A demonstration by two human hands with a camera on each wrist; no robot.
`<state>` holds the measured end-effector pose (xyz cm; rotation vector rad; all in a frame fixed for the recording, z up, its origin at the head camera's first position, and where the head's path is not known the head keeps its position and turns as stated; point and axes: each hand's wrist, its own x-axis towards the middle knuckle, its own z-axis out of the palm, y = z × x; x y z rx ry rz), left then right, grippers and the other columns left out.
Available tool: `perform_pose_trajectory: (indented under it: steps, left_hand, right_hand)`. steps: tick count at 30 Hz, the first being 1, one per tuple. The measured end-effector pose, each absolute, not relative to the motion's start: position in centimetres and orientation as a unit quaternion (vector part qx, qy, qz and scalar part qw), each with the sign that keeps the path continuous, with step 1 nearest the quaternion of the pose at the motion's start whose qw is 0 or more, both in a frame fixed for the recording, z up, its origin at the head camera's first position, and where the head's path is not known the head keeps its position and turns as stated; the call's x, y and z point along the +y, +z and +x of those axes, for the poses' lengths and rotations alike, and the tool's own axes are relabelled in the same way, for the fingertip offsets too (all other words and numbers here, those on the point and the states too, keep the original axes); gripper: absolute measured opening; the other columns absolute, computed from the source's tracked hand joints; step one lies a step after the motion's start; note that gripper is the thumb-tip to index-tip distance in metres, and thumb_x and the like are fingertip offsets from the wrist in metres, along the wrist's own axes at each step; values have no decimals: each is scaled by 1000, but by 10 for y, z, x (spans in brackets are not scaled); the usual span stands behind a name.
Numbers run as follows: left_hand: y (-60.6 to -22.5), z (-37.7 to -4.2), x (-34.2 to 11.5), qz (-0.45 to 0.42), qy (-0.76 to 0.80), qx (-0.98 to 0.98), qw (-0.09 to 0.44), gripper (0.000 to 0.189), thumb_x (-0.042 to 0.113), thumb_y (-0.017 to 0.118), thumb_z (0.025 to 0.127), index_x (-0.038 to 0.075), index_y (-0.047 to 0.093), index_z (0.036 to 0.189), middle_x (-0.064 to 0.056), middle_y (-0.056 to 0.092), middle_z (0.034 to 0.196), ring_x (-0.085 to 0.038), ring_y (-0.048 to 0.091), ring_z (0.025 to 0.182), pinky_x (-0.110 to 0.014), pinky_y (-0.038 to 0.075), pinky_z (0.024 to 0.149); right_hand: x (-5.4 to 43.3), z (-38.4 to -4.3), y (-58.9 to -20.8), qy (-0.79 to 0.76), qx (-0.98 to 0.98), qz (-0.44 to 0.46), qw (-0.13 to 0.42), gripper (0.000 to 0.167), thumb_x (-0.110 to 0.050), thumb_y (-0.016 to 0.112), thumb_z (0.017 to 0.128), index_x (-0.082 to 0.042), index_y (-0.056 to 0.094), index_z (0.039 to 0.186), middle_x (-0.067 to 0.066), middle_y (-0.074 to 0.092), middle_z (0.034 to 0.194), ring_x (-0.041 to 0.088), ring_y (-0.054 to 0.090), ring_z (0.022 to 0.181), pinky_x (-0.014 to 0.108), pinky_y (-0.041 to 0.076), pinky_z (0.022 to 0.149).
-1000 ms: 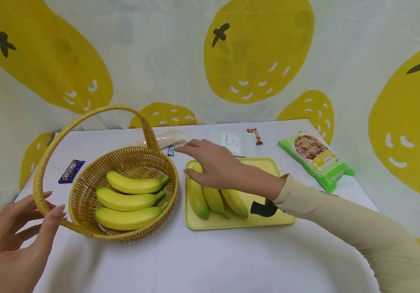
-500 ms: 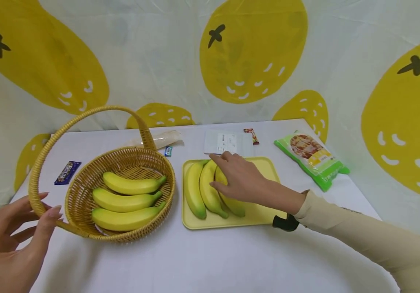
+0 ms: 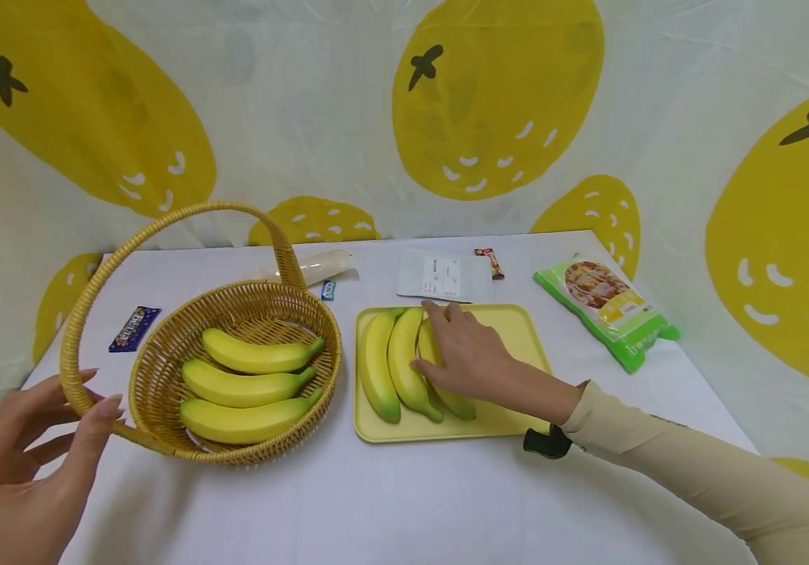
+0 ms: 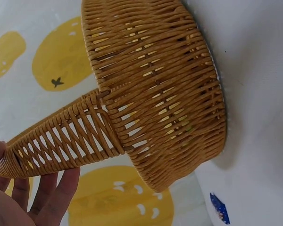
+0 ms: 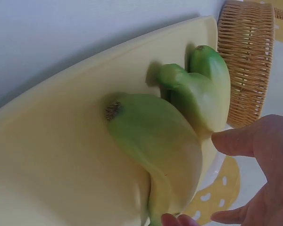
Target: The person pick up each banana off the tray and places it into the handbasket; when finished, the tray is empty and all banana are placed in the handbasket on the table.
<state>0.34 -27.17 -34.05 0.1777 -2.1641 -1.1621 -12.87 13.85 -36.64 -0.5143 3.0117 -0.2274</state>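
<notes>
Rightmost banana (image 3: 457,404) | axis fore-aft | green end nearward | right grip (image 3: 465,351) over

The left hand (image 3: 26,471) grips, its thumb (image 3: 89,439) opposite the curved fingers (image 4: 56,197). The sleeved right arm (image 3: 701,459) stretches in from the right; the right hand (image 3: 468,353) is palm down, fingers (image 3: 438,317) forward, thumb (image 5: 240,140) apart from them.

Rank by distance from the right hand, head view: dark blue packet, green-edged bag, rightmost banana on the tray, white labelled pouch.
1. Rightmost banana: on the tray, partly covered by the right hand.
2. White labelled pouch: just behind the tray.
3. Green-edged bag: off to the right.
4. Dark blue packet: far left, beyond the basket.
</notes>
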Motion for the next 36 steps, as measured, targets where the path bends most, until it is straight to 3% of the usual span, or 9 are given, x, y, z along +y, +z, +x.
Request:
perform_pose_trajectory:
  steps: [13,22,29,36]
  left_hand:
    - [-340,4,-269,76,-446,-826,335,45,-12,84,84,-3,74,127,7,74,105,-8,67,89,-8,53,73]
    - [-341,3,-271,65,-454,-820,343,45,-14,83,82,-7,73,125,5,75,106,-8,68,88,-8,53,73]
    - [-339,2,-271,52,-455,-821,341,45,-16,83,81,-9,73,124,-5,75,109,-11,70,88,-10,55,74]
    - [-342,2,-272,56,-453,-819,347,44,-14,84,81,-8,73,124,2,74,106,-8,69,86,-9,54,74]
  right_hand:
    - [157,-124,-385,-97,983,-141,64,86,-36,73,94,-1,34,162,24,58,131,32,61,101,44,56,63]
    - [166,-124,-392,-126,979,-147,57,80,-24,72,91,-4,39,161,18,59,123,26,55,87,37,51,59]
    - [169,-127,-379,-132,979,-155,24,80,-23,73,90,-5,40,161,18,60,119,26,57,88,41,52,58]
    - [161,-131,-365,-157,971,-181,-8,79,-23,72,89,-6,41,160,20,61,127,28,59,90,40,52,57]
